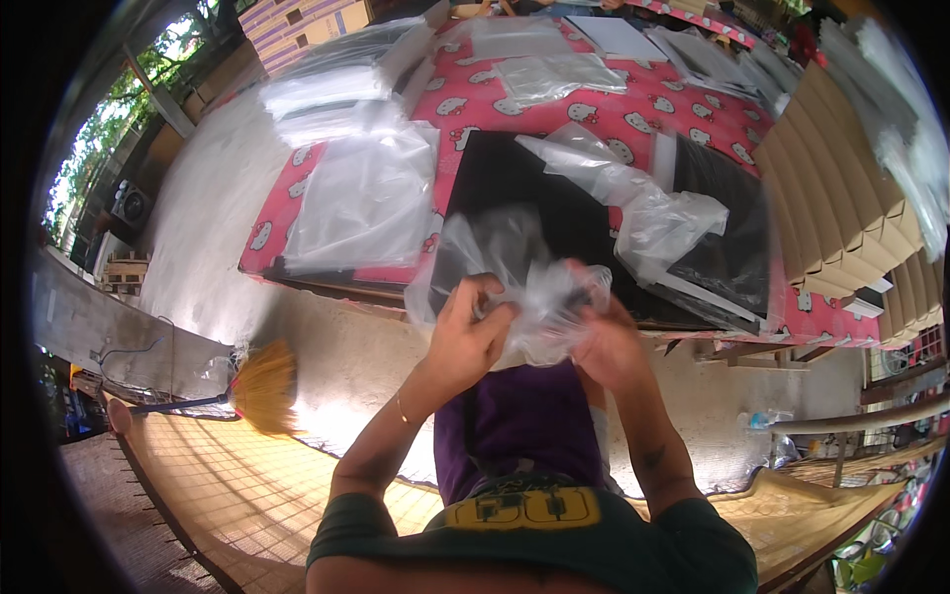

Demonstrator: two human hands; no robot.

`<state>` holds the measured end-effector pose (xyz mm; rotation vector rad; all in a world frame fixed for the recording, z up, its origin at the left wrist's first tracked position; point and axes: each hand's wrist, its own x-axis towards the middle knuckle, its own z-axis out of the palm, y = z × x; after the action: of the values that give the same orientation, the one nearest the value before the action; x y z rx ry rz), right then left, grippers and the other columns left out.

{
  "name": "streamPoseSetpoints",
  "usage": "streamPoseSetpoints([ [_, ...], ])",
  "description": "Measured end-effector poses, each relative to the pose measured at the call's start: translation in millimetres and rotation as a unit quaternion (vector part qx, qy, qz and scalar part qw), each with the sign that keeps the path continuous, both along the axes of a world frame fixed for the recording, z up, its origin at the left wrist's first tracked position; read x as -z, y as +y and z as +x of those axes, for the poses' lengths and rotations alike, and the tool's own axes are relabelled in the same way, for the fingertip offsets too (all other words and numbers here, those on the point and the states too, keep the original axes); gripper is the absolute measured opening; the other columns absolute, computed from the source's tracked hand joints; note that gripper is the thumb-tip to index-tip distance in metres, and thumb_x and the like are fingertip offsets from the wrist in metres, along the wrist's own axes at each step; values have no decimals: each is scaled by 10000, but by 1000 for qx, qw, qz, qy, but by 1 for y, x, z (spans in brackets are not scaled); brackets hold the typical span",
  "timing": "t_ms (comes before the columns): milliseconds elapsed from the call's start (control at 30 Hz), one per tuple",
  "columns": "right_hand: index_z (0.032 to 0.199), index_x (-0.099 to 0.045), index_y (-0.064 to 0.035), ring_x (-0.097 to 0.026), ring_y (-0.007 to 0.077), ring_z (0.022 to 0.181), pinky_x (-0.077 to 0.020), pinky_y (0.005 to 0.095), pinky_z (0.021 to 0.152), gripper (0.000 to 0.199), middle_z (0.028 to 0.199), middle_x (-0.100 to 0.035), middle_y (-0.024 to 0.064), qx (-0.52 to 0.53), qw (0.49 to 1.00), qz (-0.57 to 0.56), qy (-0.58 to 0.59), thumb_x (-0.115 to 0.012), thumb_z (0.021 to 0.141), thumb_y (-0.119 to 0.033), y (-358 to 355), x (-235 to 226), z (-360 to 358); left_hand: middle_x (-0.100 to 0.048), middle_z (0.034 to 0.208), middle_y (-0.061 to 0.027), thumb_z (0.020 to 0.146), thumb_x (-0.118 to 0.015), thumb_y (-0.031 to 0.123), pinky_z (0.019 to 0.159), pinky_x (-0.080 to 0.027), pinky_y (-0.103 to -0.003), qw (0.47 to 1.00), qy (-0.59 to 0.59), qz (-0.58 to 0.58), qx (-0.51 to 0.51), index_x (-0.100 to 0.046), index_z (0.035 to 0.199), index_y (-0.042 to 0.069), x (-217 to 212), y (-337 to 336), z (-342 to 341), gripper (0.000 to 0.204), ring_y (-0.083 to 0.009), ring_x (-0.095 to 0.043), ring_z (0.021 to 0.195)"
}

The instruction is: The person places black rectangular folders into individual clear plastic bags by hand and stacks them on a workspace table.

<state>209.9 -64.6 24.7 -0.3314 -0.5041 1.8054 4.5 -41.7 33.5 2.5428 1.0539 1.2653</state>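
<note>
Both my hands are raised in front of me over the near edge of a low table. My left hand (473, 332) and my right hand (604, 332) together grip a crumpled clear plastic bag (515, 272) with something dark inside it. Just beyond the bag lies a flat black sheet (524, 178) on the table. A second clear bag (643, 203) with a white strip inside lies to the right, across the black sheet.
The table has a pink patterned cloth (633, 109). Stacks of clear bags (361, 198) lie at left and at the back. Folded cardboard boxes (841, 198) are stacked at right. A yellow broom (262, 386) lies on the concrete floor at left.
</note>
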Motion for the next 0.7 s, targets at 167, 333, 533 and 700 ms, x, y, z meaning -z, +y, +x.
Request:
streamPoseSetpoints([
  [167, 1114, -602, -34, -597, 165, 800, -486, 312, 743, 255, 887, -578, 59, -72, 896, 319, -300, -600, 859, -35, 10, -13, 50, -499, 1239, -144, 619, -654, -19, 842, -486, -415, 987, 145, -58, 38, -665, 933, 78, -20, 11, -38, 328, -269, -581, 912],
  [333, 987, -673, -102, -589, 257, 761, -477, 364, 691, 203, 940, -543, 119, -12, 600, 474, -645, -676, 830, -232, -8, -89, 3, -540, 1213, -156, 690, -716, 159, 1012, -384, -482, 977, 197, -31, 70, -631, 1047, 32, -46, 5, -1, 389, -286, -566, 1034],
  [533, 858, -715, -49, -626, 293, 811, -500, 412, 690, 429, 909, -549, 103, 145, 356, 243, -890, -697, 758, -466, 21, -82, 85, -604, 910, -248, 807, -646, 170, 945, -430, -476, 970, 172, 45, -164, -632, 798, -34, -68, 24, -48, 204, -328, -622, 854],
  [700, 934, -697, -25, -624, 307, 919, -494, 371, 791, 422, 979, -609, 114, 103, 572, 419, -698, -669, 812, -428, 36, -50, 104, -574, 805, -72, 796, -637, 96, 721, -469, -291, 719, -470, -394, 327, -534, 745, 31, -70, 11, -70, 132, -156, -560, 758],
])
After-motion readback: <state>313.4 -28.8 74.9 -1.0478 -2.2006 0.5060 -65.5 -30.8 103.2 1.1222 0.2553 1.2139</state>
